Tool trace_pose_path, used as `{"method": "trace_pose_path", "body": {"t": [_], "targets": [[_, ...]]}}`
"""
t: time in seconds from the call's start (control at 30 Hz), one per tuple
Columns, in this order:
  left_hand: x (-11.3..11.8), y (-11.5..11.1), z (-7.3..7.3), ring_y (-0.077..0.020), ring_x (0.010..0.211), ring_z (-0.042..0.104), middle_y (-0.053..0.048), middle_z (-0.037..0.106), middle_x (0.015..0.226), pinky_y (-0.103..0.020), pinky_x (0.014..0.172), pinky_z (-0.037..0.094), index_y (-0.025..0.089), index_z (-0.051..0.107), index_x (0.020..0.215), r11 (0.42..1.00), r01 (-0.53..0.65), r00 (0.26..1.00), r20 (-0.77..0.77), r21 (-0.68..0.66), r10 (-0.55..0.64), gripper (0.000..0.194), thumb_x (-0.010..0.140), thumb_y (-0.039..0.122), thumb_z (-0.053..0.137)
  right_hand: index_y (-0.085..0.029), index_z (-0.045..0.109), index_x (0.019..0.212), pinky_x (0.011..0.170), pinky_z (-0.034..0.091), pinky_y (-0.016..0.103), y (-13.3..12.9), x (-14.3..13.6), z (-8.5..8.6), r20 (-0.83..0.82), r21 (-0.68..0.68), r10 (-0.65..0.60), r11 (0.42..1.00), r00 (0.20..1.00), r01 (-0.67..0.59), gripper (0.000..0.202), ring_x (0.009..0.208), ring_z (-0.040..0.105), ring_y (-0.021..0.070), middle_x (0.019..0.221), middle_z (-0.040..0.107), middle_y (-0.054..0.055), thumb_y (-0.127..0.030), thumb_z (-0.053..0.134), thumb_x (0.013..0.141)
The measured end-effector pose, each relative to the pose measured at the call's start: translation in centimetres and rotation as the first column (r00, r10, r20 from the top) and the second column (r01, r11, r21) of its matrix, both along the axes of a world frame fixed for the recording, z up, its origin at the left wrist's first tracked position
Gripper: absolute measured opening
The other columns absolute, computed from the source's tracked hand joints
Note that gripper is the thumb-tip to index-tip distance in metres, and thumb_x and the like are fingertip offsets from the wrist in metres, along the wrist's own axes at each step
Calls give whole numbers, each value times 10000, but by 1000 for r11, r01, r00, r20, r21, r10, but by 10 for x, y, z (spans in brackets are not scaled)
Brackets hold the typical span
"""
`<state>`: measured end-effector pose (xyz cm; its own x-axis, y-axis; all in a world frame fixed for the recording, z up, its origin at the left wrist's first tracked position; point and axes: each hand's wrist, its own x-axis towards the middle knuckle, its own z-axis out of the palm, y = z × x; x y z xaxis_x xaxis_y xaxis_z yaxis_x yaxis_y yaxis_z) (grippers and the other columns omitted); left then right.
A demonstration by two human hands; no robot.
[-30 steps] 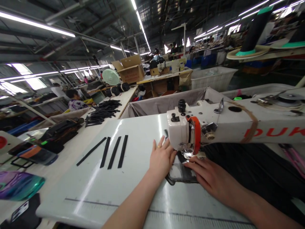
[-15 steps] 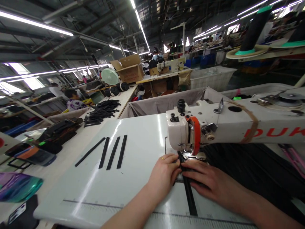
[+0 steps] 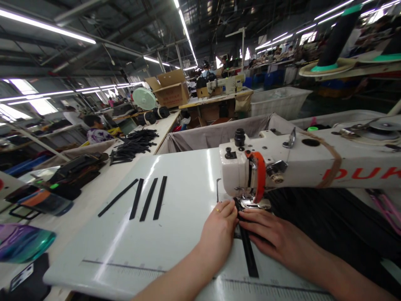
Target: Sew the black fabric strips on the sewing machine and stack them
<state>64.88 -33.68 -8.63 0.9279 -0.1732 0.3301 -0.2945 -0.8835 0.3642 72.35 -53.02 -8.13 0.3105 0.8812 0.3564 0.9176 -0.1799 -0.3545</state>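
A narrow black fabric strip [image 3: 249,255] runs from the sewing machine's presser foot [image 3: 250,204] toward me across the white machine bed. My left hand [image 3: 221,225] is closed at the strip's left side, close to the foot, with its fingertips hiding part of it. From the right, my right hand [image 3: 272,234] holds the strip with its fingers together and pressed on it. The white sewing machine [image 3: 300,163] has an orange guard [image 3: 259,177] by the needle. Its needle tip cannot be made out.
Several black strips [image 3: 147,200] lie on the bed to the left. Beyond are a heap of black strips [image 3: 134,144] and a cloth-lined bin [image 3: 194,140]. A bottle [image 3: 26,242] and a phone [image 3: 28,276] sit at the left edge. Dark fabric [image 3: 319,217] lies right.
The strip's near end has shifted slightly away from me, toward the presser foot. My left hand's fingers have curled in a little more. My right hand has barely moved.
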Motion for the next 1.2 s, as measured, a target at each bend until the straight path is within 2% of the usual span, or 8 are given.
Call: {"method": "trace_pose_path", "body": {"t": [0.17,0.33,0.47,0.67,0.8,0.97,1.2], "targets": [[4,0,-1,-267,1234,569,-141,654,1237,-437,1081,483,122,663,1031,999,-12,1000,8,32,12,178,953,115,503,-219,630,1273,994,522,414,2,-1,3,57,-11,-13,1000,998,13,378,1199,588,231,1289,645,80,-143,570,908],[3,-1,0,-262,1246,565,-146,644,1247,-441,1062,502,131,633,1102,999,-8,999,32,54,6,210,961,123,479,-203,633,1263,978,531,398,2,-1,5,83,-15,-1,1000,997,2,387,1178,592,228,1262,656,78,-116,569,891],[5,-2,2,-266,1212,582,-151,660,1199,-431,1047,508,122,646,1050,999,-32,999,25,35,31,203,950,100,472,-202,620,1281,973,525,419,2,1,4,80,-3,-25,1000,996,25,397,1148,600,235,1284,636,91,-112,553,900],[6,-1,4,-254,1174,591,-114,664,1172,-455,1050,496,157,641,991,999,-18,1000,-6,-33,18,211,933,80,454,-233,712,1042,939,503,350,-3,-2,7,-40,106,92,991,995,-87,230,984,632,178,1015,696,37,-132,576,886],[4,-2,4,-275,1182,581,-125,651,1205,-469,1051,491,150,637,1027,999,-36,999,-14,-38,36,169,912,102,524,-234,711,962,915,489,334,-3,-5,10,-68,129,99,988,993,-90,176,952,629,170,988,697,22,-141,590,874],[4,-4,6,-286,1179,581,-133,650,1203,-466,1042,493,145,637,1012,998,-43,999,-31,-39,42,124,897,134,592,-233,702,1002,892,496,334,0,-1,10,-31,97,48,994,998,-45,205,952,633,177,1029,704,28,-134,566,886],[4,-4,6,-279,1153,590,-129,657,1201,-456,1028,503,135,638,1027,998,-51,998,-23,-24,50,154,896,98,567,-221,657,1197,896,525,398,1,8,-7,145,72,-65,996,987,55,331,1016,648,220,1159,682,77,-136,542,897]]}}
